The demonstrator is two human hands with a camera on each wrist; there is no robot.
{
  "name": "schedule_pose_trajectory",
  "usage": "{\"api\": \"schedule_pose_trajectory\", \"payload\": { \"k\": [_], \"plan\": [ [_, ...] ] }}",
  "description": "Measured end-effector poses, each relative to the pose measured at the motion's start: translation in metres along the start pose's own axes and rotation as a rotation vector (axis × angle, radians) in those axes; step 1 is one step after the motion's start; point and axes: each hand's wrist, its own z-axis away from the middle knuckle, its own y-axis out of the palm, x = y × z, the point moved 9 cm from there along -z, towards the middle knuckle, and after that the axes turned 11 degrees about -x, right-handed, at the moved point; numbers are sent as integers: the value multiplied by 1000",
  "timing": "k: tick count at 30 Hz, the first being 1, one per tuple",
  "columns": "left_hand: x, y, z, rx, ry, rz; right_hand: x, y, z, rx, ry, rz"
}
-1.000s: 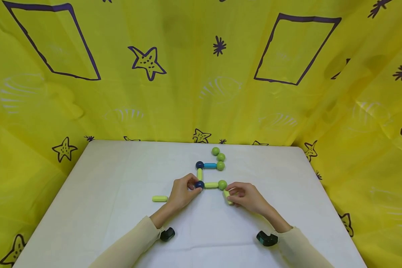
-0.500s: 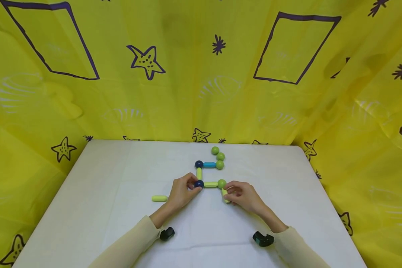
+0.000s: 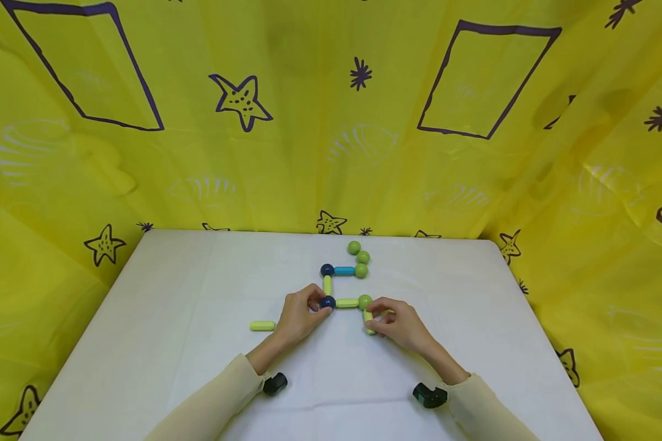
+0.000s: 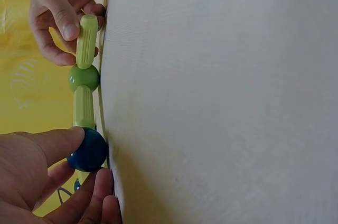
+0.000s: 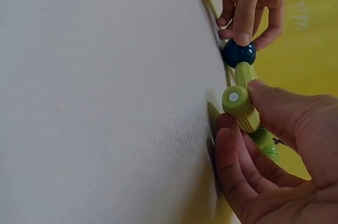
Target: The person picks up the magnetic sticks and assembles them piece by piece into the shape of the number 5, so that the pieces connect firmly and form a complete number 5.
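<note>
My left hand (image 3: 300,313) pinches a dark blue ball (image 4: 88,150) between thumb and fingers, at the near left corner of a figure of rods and balls. A light green rod (image 3: 347,303) runs from that ball to a green ball (image 3: 365,302). Another light green rod (image 3: 328,285) leads back to a second dark blue ball (image 3: 327,269), joined by a blue rod (image 3: 344,271) to another green ball (image 3: 361,271). My right hand (image 3: 403,323) pinches a light green rod (image 5: 241,110), whose far end touches the near green ball. A pale disc shows in its free end.
A loose light green rod (image 3: 262,326) lies left of my left wrist. Two more green balls, one at the back (image 3: 354,247) and one nearer (image 3: 363,257), line up behind the figure. A yellow patterned curtain (image 3: 298,153) surrounds the white table (image 3: 198,269) at the back and sides.
My right hand has shifted slightly left with its rod, which has swung from slanting to nearly straight below the green ball. The left hand has stayed on the dark blue ball.
</note>
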Motion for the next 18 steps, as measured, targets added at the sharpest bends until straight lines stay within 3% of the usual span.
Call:
{"api": "schedule_pose_trajectory", "payload": {
  "k": [18],
  "plan": [
    [0, 0, -3, 17, -25, -10, 1, 3, 1, 11, -30, 7]
  ]
}}
